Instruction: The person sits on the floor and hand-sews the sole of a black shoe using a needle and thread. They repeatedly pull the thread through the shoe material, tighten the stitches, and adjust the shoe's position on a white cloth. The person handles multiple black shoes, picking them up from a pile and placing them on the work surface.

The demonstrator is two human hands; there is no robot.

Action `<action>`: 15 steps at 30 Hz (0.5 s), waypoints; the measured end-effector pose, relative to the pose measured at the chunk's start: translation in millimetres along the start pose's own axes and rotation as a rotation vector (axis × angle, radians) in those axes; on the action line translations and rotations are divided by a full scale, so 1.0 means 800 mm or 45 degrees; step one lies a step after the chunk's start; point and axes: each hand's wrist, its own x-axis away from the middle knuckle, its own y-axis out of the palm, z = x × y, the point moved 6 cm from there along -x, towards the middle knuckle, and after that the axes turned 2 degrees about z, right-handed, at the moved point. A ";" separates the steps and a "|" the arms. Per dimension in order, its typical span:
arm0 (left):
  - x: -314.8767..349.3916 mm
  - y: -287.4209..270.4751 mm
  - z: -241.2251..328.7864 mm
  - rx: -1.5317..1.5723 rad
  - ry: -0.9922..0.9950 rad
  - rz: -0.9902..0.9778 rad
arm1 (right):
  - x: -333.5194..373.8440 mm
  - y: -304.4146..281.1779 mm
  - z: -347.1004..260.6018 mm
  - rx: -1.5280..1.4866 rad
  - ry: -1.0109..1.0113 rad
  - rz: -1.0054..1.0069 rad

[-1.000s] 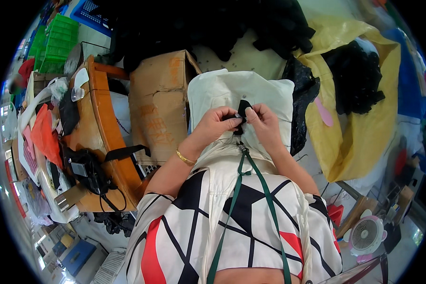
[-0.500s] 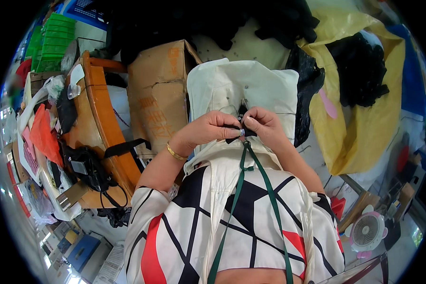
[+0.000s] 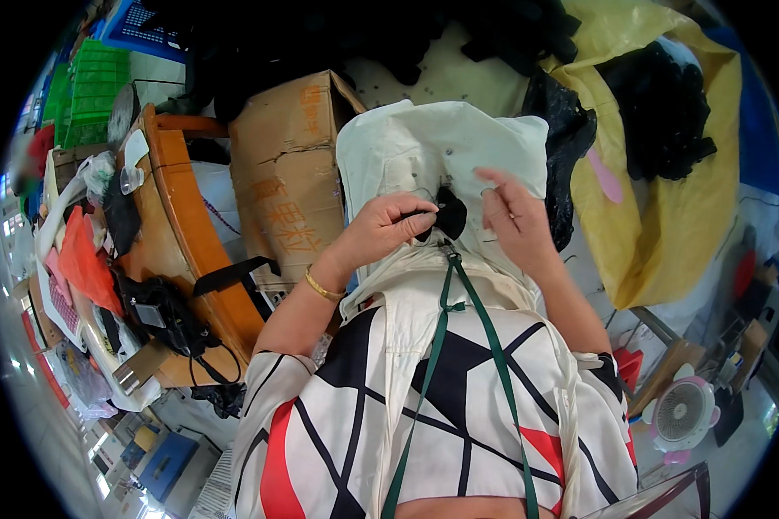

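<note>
Over my lap lies a white cloth apron (image 3: 493, 143). Above it my left hand (image 3: 389, 229) is closed, thumb against fingers, on one side of a small black bow-shaped piece of cloth (image 3: 450, 214). To the right, my right hand (image 3: 519, 223) is off the black piece, its fingers apart and the index finger stretched out; nothing shows in it. A green cord (image 3: 483, 333) loops down the front, with a small metal fitting at its upper end just below the black piece. The part of the black piece under my left fingers is hidden.
To the left stand a cardboard box (image 3: 290, 173) and a wooden chair (image 3: 169, 208) with a black bag (image 3: 160, 303). Black pieces fill a yellow sack (image 3: 589, 251) on the right, with a black plastic bag (image 3: 558, 130) beside it. A fan (image 3: 684, 411) stands lower right.
My right hand has let go of the black piece and moved right, its fingers spreading. The left hand keeps its hold, and more of the black piece shows. The view has shifted slightly.
</note>
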 end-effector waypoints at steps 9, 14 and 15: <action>0.010 -0.001 0.025 -0.399 0.283 0.095 | 0.004 -0.007 0.001 -0.140 0.105 -0.234; 0.016 0.014 0.048 -0.666 0.589 0.070 | 0.004 0.003 -0.018 0.016 0.116 -0.506; 0.017 0.017 0.052 -0.686 0.638 0.080 | 0.003 0.005 -0.020 0.032 0.021 -0.503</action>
